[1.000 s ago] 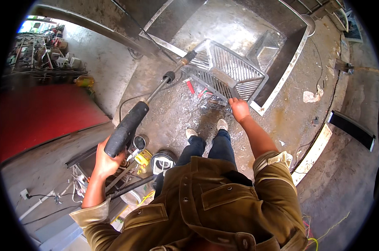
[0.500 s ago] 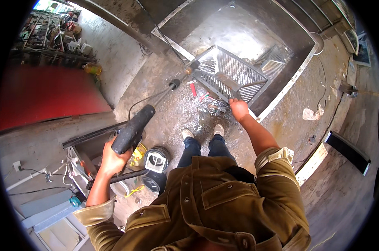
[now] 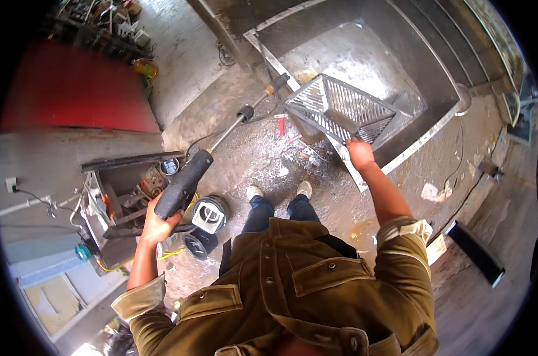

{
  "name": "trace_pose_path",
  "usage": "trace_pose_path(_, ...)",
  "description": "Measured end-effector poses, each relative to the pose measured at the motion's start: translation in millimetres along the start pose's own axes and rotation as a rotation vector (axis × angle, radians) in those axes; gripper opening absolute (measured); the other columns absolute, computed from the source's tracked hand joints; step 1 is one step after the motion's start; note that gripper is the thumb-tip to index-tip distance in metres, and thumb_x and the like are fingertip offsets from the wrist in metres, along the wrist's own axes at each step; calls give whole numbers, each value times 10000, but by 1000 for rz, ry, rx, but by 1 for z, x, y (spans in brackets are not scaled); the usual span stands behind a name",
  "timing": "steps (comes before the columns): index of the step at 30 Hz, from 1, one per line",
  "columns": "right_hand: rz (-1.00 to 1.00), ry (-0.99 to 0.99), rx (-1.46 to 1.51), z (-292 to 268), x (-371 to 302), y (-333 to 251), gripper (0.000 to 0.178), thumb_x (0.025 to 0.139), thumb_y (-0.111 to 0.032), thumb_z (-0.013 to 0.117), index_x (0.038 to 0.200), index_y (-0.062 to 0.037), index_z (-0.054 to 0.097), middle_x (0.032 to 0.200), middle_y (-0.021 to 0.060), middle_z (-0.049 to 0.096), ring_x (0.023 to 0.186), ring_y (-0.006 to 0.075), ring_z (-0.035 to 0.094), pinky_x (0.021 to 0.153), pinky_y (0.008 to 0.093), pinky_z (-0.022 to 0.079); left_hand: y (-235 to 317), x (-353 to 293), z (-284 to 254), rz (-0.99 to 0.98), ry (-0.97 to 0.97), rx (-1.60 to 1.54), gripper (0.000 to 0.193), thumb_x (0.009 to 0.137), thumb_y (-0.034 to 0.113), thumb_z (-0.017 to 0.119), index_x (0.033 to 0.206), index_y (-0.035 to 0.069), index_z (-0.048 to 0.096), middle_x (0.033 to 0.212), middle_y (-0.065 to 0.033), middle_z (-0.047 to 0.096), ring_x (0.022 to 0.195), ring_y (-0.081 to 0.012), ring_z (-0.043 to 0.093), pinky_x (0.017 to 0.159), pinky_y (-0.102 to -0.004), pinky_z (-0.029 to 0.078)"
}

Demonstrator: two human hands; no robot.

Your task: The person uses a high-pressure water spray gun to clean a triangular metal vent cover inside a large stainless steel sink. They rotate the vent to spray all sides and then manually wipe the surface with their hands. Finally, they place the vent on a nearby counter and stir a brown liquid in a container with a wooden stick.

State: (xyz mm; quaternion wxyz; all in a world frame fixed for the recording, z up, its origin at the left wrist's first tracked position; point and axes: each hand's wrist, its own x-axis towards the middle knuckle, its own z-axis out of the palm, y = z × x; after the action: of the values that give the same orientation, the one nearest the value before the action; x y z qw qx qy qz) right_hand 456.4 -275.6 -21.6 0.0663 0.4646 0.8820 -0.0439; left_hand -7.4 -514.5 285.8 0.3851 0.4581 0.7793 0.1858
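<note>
One panel (image 3: 357, 105) farther over tub (image 3: 348, 167), right hand (image 3: 360, 155); one lance (image 3: 191, 177), left hand (image 3: 158, 223)

The only view looks steeply down from the left of two fisheye cameras worn on the person's head. The brown button-front fabric jacket (image 3: 269, 285) sits closest, filling the lower middle; the pale shoes (image 3: 304, 189) lie well below, the dark-walled, pale-rimmed rectangular tank (image 3: 334, 56) ahead at the top. At left the flat red panel (image 3: 82, 95) blurs, so its distance is hard to judge.
</note>
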Motion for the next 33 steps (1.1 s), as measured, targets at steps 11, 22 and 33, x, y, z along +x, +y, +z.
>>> trace_pose_path(11, -70, 71, 539, -239, -19, -99, 143, 614, 63, 609, 712, 11, 519, 591, 92, 411, 529, 202, 389, 516, 342, 335, -215, -40, -20, -41, 276, -23, 459, 635, 212, 680, 1067, 76, 607, 930, -197, 660, 882, -385, 629, 779, -442, 498)
trace_pose_path(22, -954, 105, 368, -409, 127, -630, 227, 672, 42, 591, 898, 40, 606, 837, 213, 603, 789, 364, 614, 722, 394, 482, -433, -74, -41, -375, 382, -426, 362, 660, 236, 645, 986, 80, 615, 891, -202, 662, 879, -385, 628, 779, -446, 498)
trace_pose_path(33, -1622, 394, 121, -283, 205, -1156, 116, 709, -26, 569, 826, -27, 569, 852, 160, 611, 790, 351, 624, 742, 455, 507, -517, -103, -92, -346, 522, -618, 421, 691, 221, 650, 1089, 97, 592, 878, -212, 653, 853, -399, 618, 736, -445, 496)
